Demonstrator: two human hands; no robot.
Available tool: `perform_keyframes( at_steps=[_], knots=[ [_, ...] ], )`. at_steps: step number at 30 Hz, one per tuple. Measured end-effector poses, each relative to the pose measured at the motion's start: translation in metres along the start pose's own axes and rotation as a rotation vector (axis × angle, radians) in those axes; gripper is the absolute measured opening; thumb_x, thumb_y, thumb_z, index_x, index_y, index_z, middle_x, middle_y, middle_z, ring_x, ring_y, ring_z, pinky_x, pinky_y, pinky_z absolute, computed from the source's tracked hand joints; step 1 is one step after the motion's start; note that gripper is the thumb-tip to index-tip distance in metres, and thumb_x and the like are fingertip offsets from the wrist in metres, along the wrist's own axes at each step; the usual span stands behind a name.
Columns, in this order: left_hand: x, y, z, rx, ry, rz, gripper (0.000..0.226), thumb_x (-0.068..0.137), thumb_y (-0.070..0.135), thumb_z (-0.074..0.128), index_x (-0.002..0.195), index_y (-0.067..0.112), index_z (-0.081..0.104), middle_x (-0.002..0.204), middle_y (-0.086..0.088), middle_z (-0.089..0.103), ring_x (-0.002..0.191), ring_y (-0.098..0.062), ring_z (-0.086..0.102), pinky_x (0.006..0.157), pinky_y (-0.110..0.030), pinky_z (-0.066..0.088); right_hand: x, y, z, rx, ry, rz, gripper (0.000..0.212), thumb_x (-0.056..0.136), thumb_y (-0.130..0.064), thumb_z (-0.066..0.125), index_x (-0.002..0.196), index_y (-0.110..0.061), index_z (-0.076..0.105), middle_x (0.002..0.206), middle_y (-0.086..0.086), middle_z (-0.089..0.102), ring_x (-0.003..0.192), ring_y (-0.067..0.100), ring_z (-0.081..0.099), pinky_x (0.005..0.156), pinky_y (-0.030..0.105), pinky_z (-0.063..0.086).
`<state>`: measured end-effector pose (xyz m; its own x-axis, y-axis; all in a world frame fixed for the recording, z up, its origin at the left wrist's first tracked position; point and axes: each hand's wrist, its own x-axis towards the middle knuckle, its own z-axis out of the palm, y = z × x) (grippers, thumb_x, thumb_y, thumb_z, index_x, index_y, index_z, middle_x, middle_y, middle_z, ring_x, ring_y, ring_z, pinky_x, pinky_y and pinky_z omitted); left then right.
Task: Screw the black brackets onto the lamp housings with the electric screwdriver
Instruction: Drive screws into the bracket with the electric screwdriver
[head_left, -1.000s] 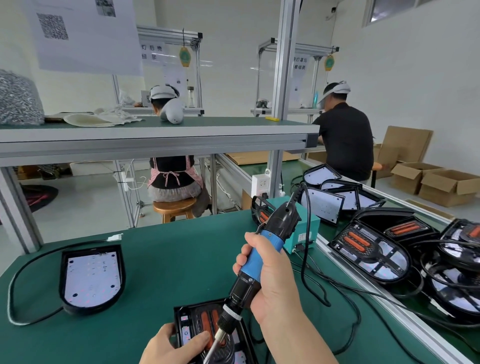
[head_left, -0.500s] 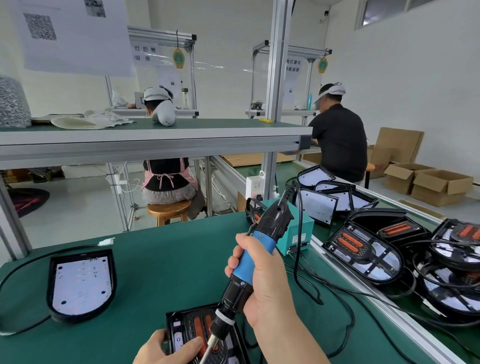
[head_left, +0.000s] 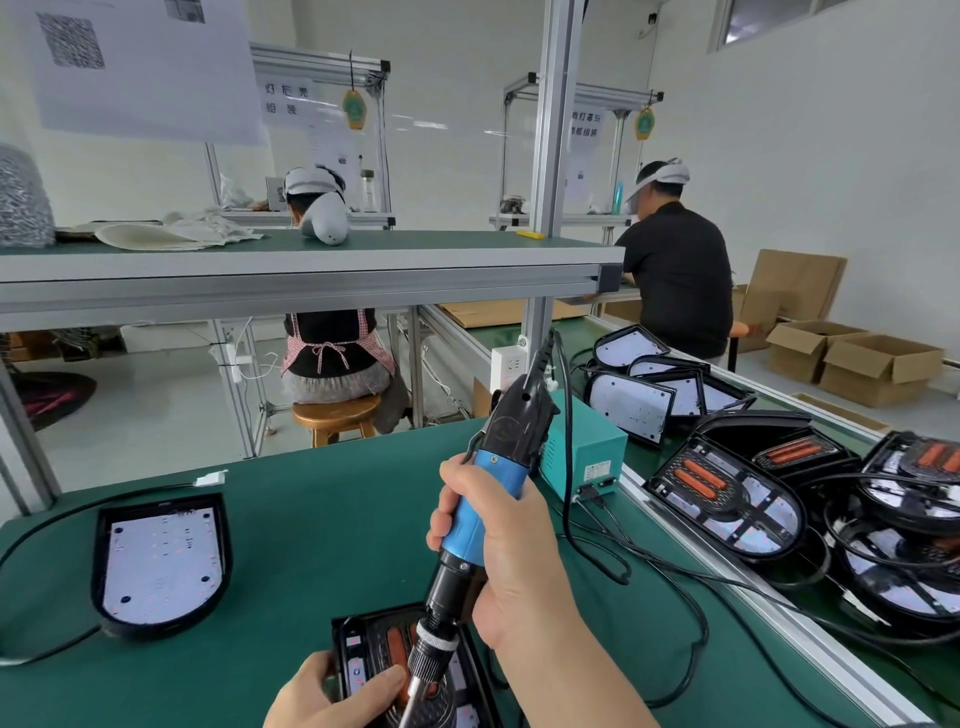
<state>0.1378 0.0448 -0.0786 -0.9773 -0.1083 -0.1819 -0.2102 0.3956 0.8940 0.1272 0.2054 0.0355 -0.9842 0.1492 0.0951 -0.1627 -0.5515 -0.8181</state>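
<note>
Two open cardboard boxes (head_left: 878, 369) stand on the floor at the far right with their flaps up; the left one holds something dark, too small to make out. On the near green, felt-like surface (head_left: 311, 519) the lamp housing (head_left: 358, 642) lies like a shallow black plastic tray, holding ribbed orange strips (head_left: 396, 649) and a pale board with small red dots. Its near half is cut off by the bottom edge, so what is fitted there cannot be told. The left hand (head_left: 322, 696), also partly cut off, grips the housing's left rim, fingers curled outside it and thumb laid inside beside the bit. The right hand (head_left: 504, 561) is wrapped round the electric screwdriver (head_left: 491, 480), fingers closed on its smooth blue barrel. The tool is tilted, its black top leaning far and right, its knurled metal collar and thin bit pointing down into the housing, the tip hidden at the frame edge. A black cable (head_left: 597, 551) drops from the tool's top and loops over the surface near a teal metal box (head_left: 587, 447). To the left lies a second housing (head_left: 161, 561), round-cornered at its near end, a flat white panel facing up. Beyond an aluminium rail on the right, more housings (head_left: 675, 400) are heaped and overlapping, one showing a black Y-shaped bracket (head_left: 740, 501) beside orange strips.
</note>
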Motion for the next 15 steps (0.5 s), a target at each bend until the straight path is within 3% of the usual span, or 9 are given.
perform_keyframes(
  at_steps=[12, 15],
  knots=[
    [0.0086, 0.0003, -0.0014, -0.100, -0.082, -0.014, 0.037, 0.068, 0.032, 0.090, 0.095, 0.016, 0.070, 0.085, 0.003, 0.073, 0.081, -0.010, 0.067, 0.064, -0.023, 0.045, -0.0007, -0.0032, 0.0068, -0.049, -0.059, -0.054, 0.021, 0.072, -0.014, 0.072, 0.086, -0.011, 0.057, 0.061, 0.005, 0.050, 0.048, 0.018, 0.049, 0.051, 0.028, 0.044],
    [0.0036, 0.0014, -0.0019, -0.140, -0.086, -0.011, 0.036, 0.070, 0.033, 0.089, 0.094, 0.015, 0.069, 0.073, 0.007, 0.073, 0.067, -0.007, 0.067, 0.053, -0.022, 0.044, -0.0039, -0.0030, 0.0103, -0.087, -0.091, -0.090, 0.022, 0.074, -0.014, 0.071, 0.090, -0.009, 0.056, 0.060, 0.004, 0.050, 0.047, 0.017, 0.049, 0.050, 0.026, 0.045]
  ],
)
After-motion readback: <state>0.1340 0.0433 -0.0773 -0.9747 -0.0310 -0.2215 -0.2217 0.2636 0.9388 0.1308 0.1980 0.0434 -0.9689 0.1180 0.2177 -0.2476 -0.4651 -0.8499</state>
